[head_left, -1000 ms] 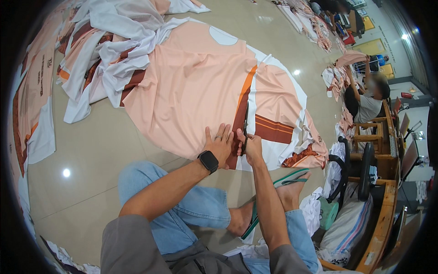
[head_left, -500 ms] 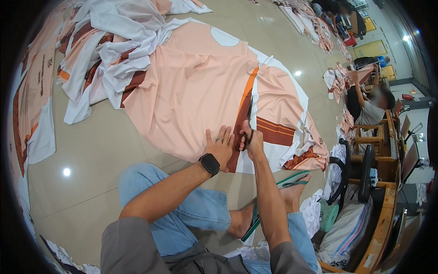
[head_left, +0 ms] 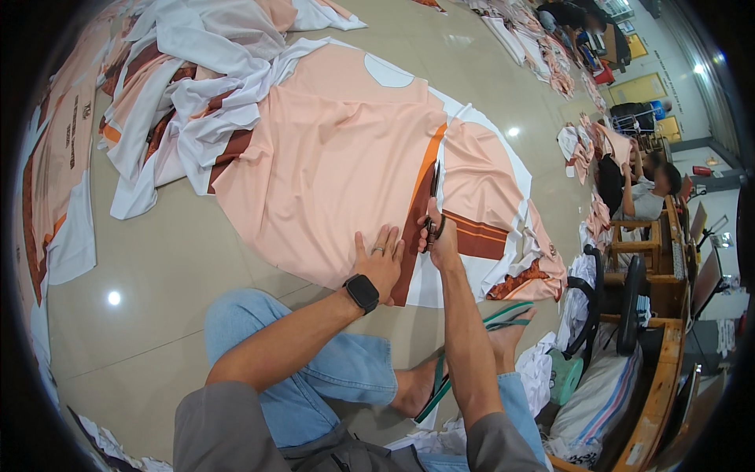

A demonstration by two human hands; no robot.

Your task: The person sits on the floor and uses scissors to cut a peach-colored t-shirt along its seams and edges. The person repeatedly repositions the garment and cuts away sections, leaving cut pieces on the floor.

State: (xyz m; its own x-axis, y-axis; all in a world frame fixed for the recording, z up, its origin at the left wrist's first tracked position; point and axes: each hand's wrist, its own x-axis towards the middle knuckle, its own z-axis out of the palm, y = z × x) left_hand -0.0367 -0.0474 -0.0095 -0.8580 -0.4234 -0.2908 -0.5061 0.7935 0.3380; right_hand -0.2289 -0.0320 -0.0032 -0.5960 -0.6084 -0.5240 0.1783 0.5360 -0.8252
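A large peach fabric panel (head_left: 314,165) with an orange and maroon stripe lies spread on the floor. My left hand (head_left: 377,263) rests flat on its near edge, fingers spread, with a ring and a black watch (head_left: 362,293) on that arm. My right hand (head_left: 442,240) is closed round the handles of a pair of scissors (head_left: 435,182). Their blades point away from me along the white strip beside the stripe. To the right of this strip lies a smaller peach piece (head_left: 480,169) with a maroon band (head_left: 474,234) and white margins.
A heap of white and peach fabric (head_left: 197,86) lies at the far left. More cloth runs along the left rim. At right are a black chair armrest (head_left: 631,303), a white sack (head_left: 602,393) and wooden furniture (head_left: 659,385). A seated person (head_left: 649,197) handles peach cloth farther off.
My right hand has shifted slightly forward with the scissors, and more of the blades shows. My left hand stays flat on the fabric. The seated person's arms have moved.
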